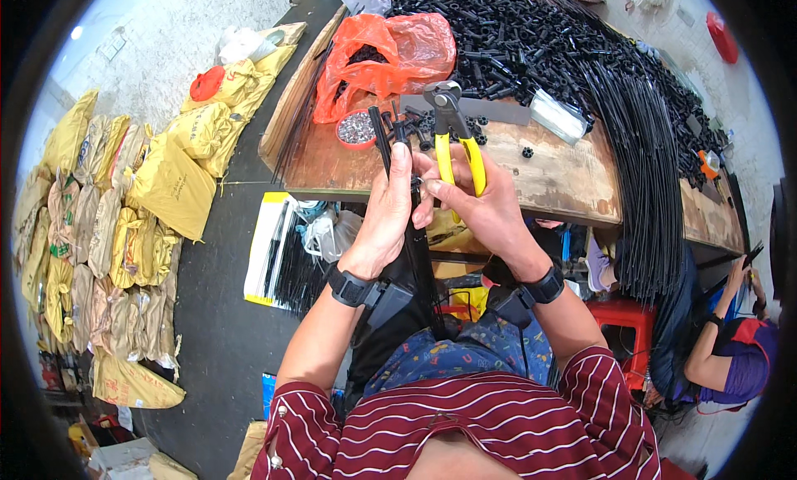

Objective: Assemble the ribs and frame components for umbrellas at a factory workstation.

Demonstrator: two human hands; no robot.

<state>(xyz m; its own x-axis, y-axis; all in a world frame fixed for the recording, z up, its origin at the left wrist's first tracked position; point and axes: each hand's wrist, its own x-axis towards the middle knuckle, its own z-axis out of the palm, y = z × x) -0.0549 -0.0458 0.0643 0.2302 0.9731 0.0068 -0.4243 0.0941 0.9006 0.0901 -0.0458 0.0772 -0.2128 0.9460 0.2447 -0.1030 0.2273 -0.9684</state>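
Observation:
My left hand (383, 210) is closed round a bundle of thin black rods (425, 276), which runs from above the fingers down to my lap. In my right hand (491, 206) are end-cutting pliers (447, 110) with yellow handles, their jaws pointing away from me. The right thumb and fingertips also meet at the rods, close beside the left fingers; a small piece there is too tiny to make out. Just beyond the left hand stands a red bowl (356, 144) of small silvery pieces, with short black parts lying near it on the wooden table (573, 181).
A heap of black plastic parts (515, 48) covers the table's far side. Long black rods (635, 173) hang over its right edge. An orange plastic bag (423, 52) lies at the left. Yellow sacks (178, 181) line the floor, and another person (730, 355) sits at far right.

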